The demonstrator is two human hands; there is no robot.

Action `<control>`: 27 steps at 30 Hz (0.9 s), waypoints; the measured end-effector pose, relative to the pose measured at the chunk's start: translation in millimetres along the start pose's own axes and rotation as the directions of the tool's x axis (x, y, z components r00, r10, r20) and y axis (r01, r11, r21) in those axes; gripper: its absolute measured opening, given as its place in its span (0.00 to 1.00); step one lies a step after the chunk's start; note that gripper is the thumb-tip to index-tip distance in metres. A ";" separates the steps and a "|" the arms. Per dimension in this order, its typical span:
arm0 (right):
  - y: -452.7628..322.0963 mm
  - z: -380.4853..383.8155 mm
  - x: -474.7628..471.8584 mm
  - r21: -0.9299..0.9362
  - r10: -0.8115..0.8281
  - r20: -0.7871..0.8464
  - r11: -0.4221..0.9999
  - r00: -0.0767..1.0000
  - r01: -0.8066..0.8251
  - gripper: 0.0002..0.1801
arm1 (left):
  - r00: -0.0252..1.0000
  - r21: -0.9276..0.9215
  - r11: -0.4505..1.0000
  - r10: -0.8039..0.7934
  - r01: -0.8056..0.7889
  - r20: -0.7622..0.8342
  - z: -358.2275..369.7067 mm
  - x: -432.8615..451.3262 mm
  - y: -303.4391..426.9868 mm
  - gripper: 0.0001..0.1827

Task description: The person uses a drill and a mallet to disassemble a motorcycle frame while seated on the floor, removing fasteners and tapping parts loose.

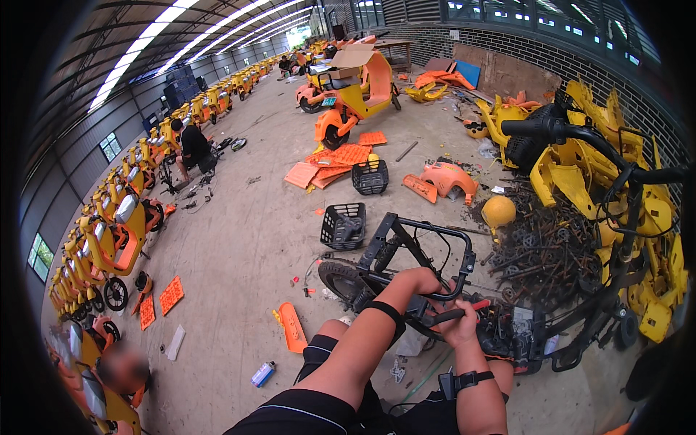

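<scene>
In front of my knees stands a stripped scooter frame (470,255) of black metal tubing, its body panels off. My right hand (462,326) grips a hand tool with a red-and-black handle (449,315), low inside the frame; its working end cannot be made out. Close beside it, my left hand (424,281) reaches over the rear part of the frame, its fingers mostly hidden by tubing. The rear tyre (338,277) lies left of my hands. To their right is an open frame bay with wiring and dark parts (497,326).
Black handlebars (584,133) rise at right, before piled yellow panels (571,168) and a heap of rusty metal parts (549,244). Black plastic baskets (343,225), orange panels (293,329) and a spray can (263,374) lie on the floor. Scooters line the left; a person (193,144) sits there.
</scene>
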State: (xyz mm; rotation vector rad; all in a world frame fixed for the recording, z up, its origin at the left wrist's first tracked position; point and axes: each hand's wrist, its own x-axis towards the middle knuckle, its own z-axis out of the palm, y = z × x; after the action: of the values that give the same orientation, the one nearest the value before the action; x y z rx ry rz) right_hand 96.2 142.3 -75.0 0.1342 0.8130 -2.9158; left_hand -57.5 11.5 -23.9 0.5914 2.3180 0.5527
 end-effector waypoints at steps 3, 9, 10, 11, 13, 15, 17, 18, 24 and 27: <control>-0.8 1.1 0.0 0.002 -0.004 0.004 1.000 1.000 0.004 0.38 | 1.000 -0.013 1.000 0.000 0.000 0.012 -0.6 -0.8 2.2 0.25; 1.1 -2.7 2.7 0.015 0.010 0.000 1.000 1.000 -0.010 0.38 | 1.000 0.007 1.000 0.028 -0.028 0.009 -0.6 0.6 0.6 0.26; 1.1 -2.7 2.9 0.014 0.012 -0.004 1.000 1.000 -0.012 0.38 | 1.000 0.005 1.000 0.026 -0.026 0.011 -0.7 -0.1 1.3 0.26; 1.1 -2.7 3.0 0.014 0.014 -0.009 1.000 1.000 -0.014 0.38 | 1.000 0.002 1.000 0.025 -0.025 0.012 -1.0 -0.9 1.9 0.26; 1.0 1.0 2.8 0.011 0.017 -0.006 1.000 1.000 -0.017 0.38 | 1.000 0.002 1.000 0.025 -0.025 0.017 -1.3 -0.7 0.8 0.26; 0.5 2.7 2.5 0.006 0.013 0.003 1.000 1.000 -0.013 0.38 | 1.000 0.008 1.000 0.025 -0.025 0.019 -2.0 -1.6 1.9 0.25; -0.3 2.2 2.5 0.005 0.011 0.011 1.000 1.000 -0.011 0.38 | 0.999 0.019 0.999 0.027 -0.027 0.020 -3.1 -3.1 5.7 0.25; -0.1 2.9 2.4 0.004 0.012 0.016 1.000 1.000 -0.013 0.39 | 0.999 0.032 0.999 0.034 -0.035 0.020 -3.1 -2.3 4.9 0.25; 1.5 4.2 2.1 0.006 0.022 0.031 1.000 0.999 -0.022 0.39 | 1.000 0.047 0.999 0.022 -0.022 -0.004 2.4 9.2 -5.3 0.25; 1.3 4.9 1.1 0.045 0.017 0.000 0.999 1.000 -0.017 0.38 | 1.000 0.031 1.000 -0.003 0.003 0.008 4.5 13.2 -6.1 0.25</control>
State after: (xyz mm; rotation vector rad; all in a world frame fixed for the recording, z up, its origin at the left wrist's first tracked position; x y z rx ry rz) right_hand 95.0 138.6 -71.6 0.1444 0.7432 -2.9194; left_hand -64.8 14.8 -36.9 0.6033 2.3233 0.5124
